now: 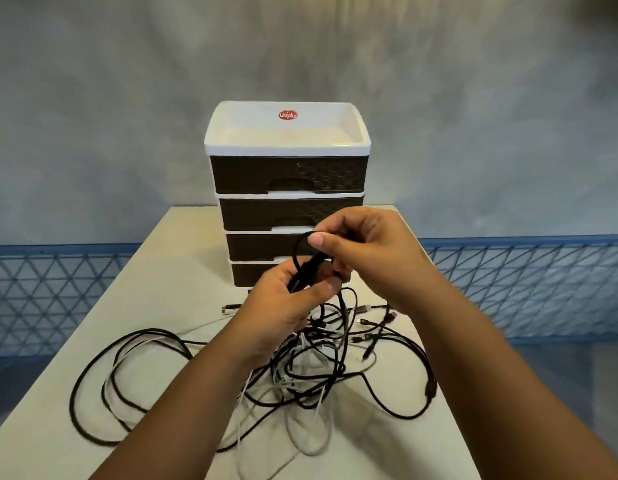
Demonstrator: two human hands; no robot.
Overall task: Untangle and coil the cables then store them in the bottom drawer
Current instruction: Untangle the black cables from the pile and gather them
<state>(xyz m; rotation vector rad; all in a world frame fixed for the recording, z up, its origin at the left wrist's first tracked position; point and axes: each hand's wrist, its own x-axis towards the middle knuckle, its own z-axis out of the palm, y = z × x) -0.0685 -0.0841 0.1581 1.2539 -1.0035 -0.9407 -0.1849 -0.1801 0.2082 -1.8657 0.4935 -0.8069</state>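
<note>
Both hands are raised over the middle of the pale worktop [169, 271], working on one black cable [302, 261]. The left hand [286, 306] is clenched around a gathered bundle of that cable, fingers curled over it and the thumb closing across at about 3 o'clock of the palm. The right hand [366, 251], at roughly 1 o'clock from the left hand and just beside it, pinches the same cable between thumb and fingertips, holding up a small loop that arcs over toward 10 o'clock of the hand. From the left hand the black cable drops straight down into the cable tangle [318, 358] lying on the worktop at 6 o'clock of the hands. That tangle mixes black and white leads, with wide black loops spreading out to 8 o'clock and another black loop reaching to 4 o'clock; several small plugs lie at its 1 o'clock edge, and one plug sits apart at 10 o'clock. Behind the hands, at 12 o'clock, stands the drawer unit [288, 174], white-topped with dark woven-look fronts stacked one over another, all pushed in. Its bottom drawer [246, 273] is largely hidden by the hands
</note>
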